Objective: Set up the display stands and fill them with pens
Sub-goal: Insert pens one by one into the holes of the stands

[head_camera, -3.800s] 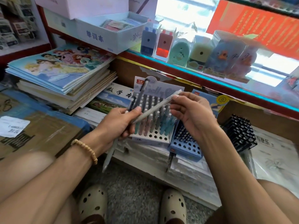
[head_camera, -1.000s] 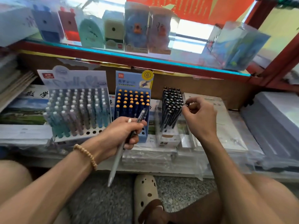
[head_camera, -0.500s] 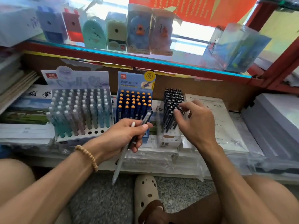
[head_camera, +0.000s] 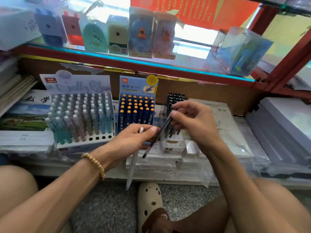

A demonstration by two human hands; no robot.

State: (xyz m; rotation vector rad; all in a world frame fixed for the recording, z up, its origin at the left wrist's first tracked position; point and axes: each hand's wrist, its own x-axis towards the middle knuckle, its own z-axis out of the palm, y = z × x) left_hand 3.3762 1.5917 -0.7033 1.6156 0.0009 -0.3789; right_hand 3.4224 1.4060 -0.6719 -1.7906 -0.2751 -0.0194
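Display stands (head_camera: pixel 80 115): printed card, matt. Pens (head_camera: pixel 138 113): smooth plastic. Shelf (head_camera: pixel 151 63): glass, glossy. Paper stacks (head_camera: pixel 156 163): clear glossy film wrap. Floor (head_camera: pixel 104 204): rough speckled stone. Bracelet (head_camera: pixel 94 163): probably wooden beads.

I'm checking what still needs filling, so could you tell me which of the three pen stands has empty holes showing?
The left-hand pastel stand: open holes along its front row.

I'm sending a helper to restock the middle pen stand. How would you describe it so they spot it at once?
Look under the glass shelf at the three pen stands in a row. The middle stand sits between a wider pastel stand and a stand of black pens. Only it has a blue backing card and dark blue pens with orange tips.
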